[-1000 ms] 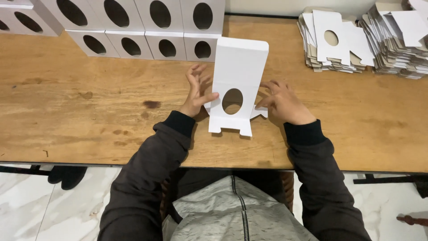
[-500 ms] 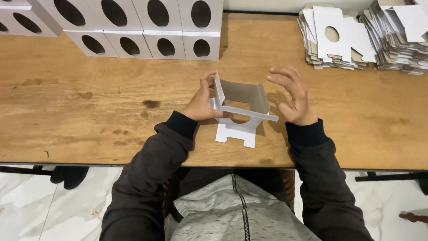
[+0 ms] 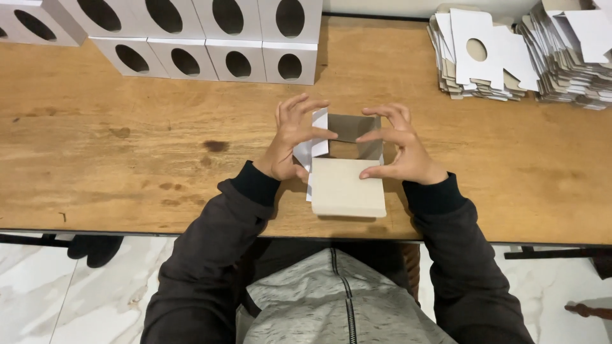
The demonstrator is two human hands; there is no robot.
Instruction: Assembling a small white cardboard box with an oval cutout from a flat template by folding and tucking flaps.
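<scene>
Two hands work one half-folded white cardboard box [image 3: 344, 169] at the near edge of the wooden table [image 3: 127, 159]. The left hand [image 3: 290, 143] pinches its side flap; the right hand [image 3: 401, 150] presses the opposite wall, seemingly fingertips only. Squaring both walls evenly should keep creases clean. Beyond lie finished boxes with oval holes [image 3: 210, 38] and flat blanks [image 3: 484, 54].

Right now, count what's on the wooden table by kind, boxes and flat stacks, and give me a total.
Finished white boxes with oval holes: 10 in view, some cut off by the frame's edge
Half-folded cardboard box, held between left hand and right hand: 1
Stacks of flat die-cut cardboard blanks: 2
Total: 13
</scene>
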